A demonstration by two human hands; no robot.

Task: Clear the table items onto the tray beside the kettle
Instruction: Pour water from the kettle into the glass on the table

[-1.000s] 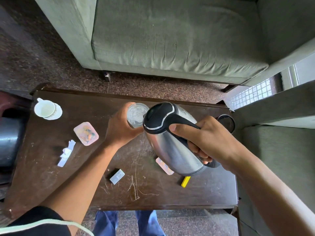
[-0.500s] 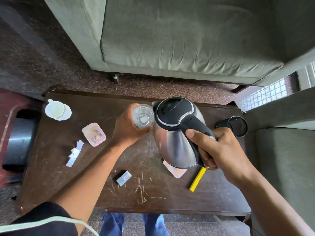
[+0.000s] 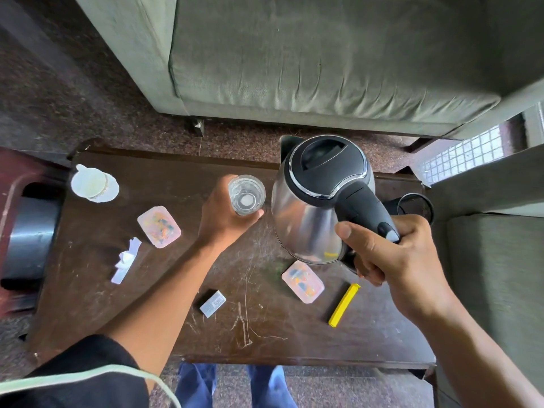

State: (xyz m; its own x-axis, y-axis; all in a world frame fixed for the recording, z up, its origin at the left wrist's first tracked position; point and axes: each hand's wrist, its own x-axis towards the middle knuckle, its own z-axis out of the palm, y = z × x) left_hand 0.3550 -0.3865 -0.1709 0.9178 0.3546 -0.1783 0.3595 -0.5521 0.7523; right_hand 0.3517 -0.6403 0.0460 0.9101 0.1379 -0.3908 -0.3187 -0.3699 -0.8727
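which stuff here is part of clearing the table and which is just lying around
Part of the job:
- clear drinking glass, gripped by left hand
- steel kettle with black lid, held by right hand
- two pink plastic packets
- yellow plastic clip
- white cup on saucer

Just there:
- grey-green sofa
- black kettle base

Left hand [image 3: 222,217] holds glass [image 3: 246,195]; right hand [image 3: 391,254] grips seemingly lifted kettle [image 3: 319,198].

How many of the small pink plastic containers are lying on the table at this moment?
2. One pink container lies left of the left hand. The other pink container lies below the raised kettle, near the yellow stick. The kettle may hide more.
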